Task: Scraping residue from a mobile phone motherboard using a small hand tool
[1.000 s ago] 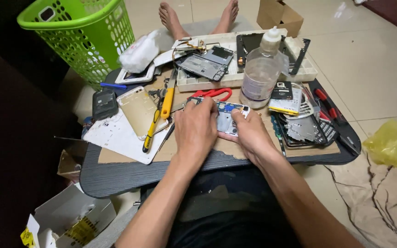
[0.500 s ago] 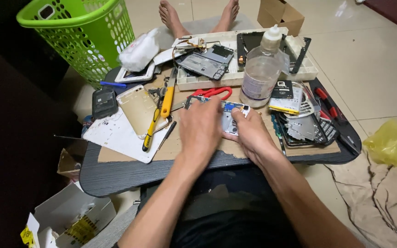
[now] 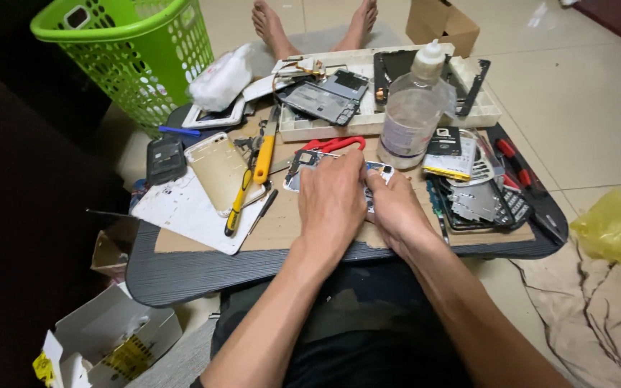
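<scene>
My left hand (image 3: 332,197) and my right hand (image 3: 395,210) rest side by side on an opened phone body (image 3: 299,167) lying on a brown cardboard sheet (image 3: 282,226) on the small dark table (image 3: 181,276). Both hands press and grip the phone; most of it is hidden under them, so only its left edge and top right corner show. Red-handled scissors (image 3: 336,144) lie just beyond my fingers. A yellow-handled tool (image 3: 264,158) lies to the left of my left hand.
A clear plastic bottle (image 3: 412,115) stands behind my right hand beside a white parts tray (image 3: 368,126). A gold phone back (image 3: 218,171) and a black phone (image 3: 165,158) lie left. Metal plates (image 3: 479,201) sit right. A green basket (image 3: 134,57) stands far left; someone's bare feet (image 3: 271,25) beyond.
My hands stay on the phone body with only slight finger shifts. Nothing else on the table has moved.
</scene>
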